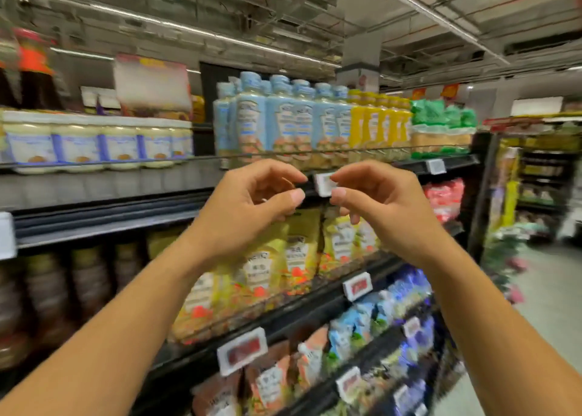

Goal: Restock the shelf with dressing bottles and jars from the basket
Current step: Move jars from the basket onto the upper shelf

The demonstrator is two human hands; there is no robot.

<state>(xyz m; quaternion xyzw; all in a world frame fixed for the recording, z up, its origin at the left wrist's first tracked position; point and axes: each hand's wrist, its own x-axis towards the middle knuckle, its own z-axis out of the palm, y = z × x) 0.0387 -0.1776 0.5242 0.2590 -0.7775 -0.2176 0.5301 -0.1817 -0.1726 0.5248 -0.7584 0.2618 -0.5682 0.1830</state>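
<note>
Left hand [252, 209], right hand [381, 206], both empty, one price tag [326, 183] between

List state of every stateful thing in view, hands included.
Left hand: grip loose, empty.
Right hand: fingertips at price tag, contact unclear.
Blue bottles: upright, capped.
Yellow bottles: upright, capped.
Jars: upright, lidded, in a row.
Pouches: standing in a row.

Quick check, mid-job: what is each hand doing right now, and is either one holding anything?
Left hand: open, loosely curled, holding nothing.
Right hand: curled beside the price tag; whether it pinches it cannot be told.
</note>
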